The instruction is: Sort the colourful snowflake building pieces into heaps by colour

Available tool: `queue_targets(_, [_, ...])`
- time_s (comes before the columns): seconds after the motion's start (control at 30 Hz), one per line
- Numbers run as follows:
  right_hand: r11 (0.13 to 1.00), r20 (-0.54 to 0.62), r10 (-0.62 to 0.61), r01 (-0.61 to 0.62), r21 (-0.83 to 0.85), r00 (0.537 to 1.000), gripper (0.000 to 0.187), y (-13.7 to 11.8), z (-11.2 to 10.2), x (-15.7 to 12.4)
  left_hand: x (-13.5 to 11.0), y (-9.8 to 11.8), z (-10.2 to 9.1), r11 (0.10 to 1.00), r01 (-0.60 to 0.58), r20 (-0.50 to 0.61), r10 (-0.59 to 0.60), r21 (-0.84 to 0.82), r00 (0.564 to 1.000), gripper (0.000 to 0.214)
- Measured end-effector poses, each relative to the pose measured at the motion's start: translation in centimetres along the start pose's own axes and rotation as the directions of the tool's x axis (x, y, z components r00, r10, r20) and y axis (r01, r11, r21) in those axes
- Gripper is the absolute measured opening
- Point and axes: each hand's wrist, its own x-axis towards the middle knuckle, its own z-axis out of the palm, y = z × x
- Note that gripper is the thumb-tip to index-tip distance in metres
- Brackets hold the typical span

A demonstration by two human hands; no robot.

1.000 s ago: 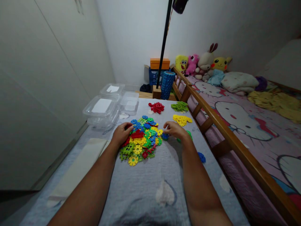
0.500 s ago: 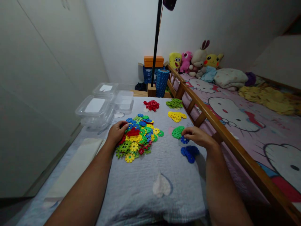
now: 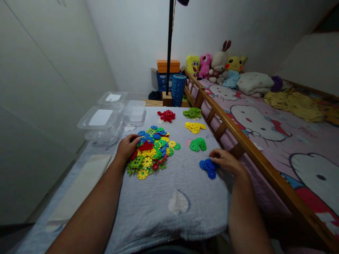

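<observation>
My left hand (image 3: 128, 147) rests against the left side of a mixed heap of plastic interlocking discs (image 3: 156, 155) in yellow, green, blue and red. Its fingers are bent together beside blue discs; whatever they hold is hidden. At the right, my right hand (image 3: 225, 160) is over the pile of blue interlocking discs (image 3: 208, 165), thumb and finger closed on a blue disc at the pile's edge. Just behind it lie the green discs (image 3: 197, 144). Farther back are yellow discs (image 3: 195, 127), light green pieces (image 3: 192, 113) and red pieces (image 3: 166, 115).
Clear plastic boxes (image 3: 102, 118) with lids stand at the back left, near a long pale board (image 3: 82, 188). A wooden bed rail (image 3: 227, 128) runs along the right side. A black pole (image 3: 169, 46) rises behind the cloth-covered table (image 3: 148, 211).
My right hand has carried a blue disc from beside the green discs nearer to me, onto the blue pile. My left hand has stayed at the heap. The view has shifted slightly.
</observation>
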Motion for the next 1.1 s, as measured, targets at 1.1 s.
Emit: queue_targets(1.1, [0.915,-0.192,-0.253,0.169,-0.367,0.948,0.024,-7.9,13.2,6.0,-0.1,0.3,-0.1,1.000,-0.013,-0.002,0.013,0.000,1.000,0.043])
